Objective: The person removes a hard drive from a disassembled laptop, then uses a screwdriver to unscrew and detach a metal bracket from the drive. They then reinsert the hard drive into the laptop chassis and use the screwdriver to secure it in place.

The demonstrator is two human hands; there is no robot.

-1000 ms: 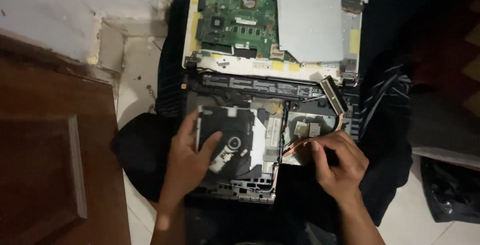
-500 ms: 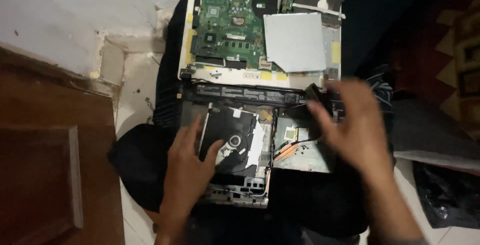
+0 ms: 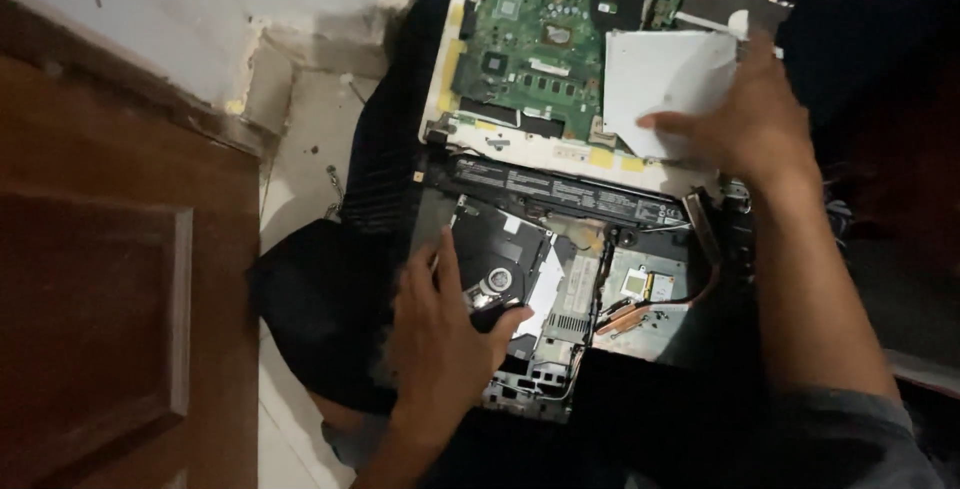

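Resting on an opened laptop, both hands at different parts

Lying flat, the left hand [image 3: 440,334] covers the lower left part of the dark laptop base [image 3: 560,279]. Its fingers are spread and a little bent, and they press on the black optical drive [image 3: 495,264]; the thumb points toward the middle of the base. The drive lies directly under the fingertips and reaches out above them, toward the battery strip. This hand grips nothing, it only rests on the drive.

The right hand [image 3: 745,119] is farther up, at the white upper tray [image 3: 445,59] that carries the green circuit board [image 3: 530,34]. Its fingers are loosely open and lie on a pale grey flat plate [image 3: 650,79], which sits just to the right of the green board. The plate is under the fingers and extends to the left of the hand. I cannot tell if the fingers pinch the edge of the plate or only touch it.

Between the two hands runs a long black battery strip [image 3: 560,194]. Below the right forearm there is a copper heat pipe [image 3: 640,314] and a small silver card [image 3: 640,284]. All parts lie on dark cloth [image 3: 320,299]. At the left stands a brown wooden door [image 3: 110,279], beside a pale floor [image 3: 300,159].
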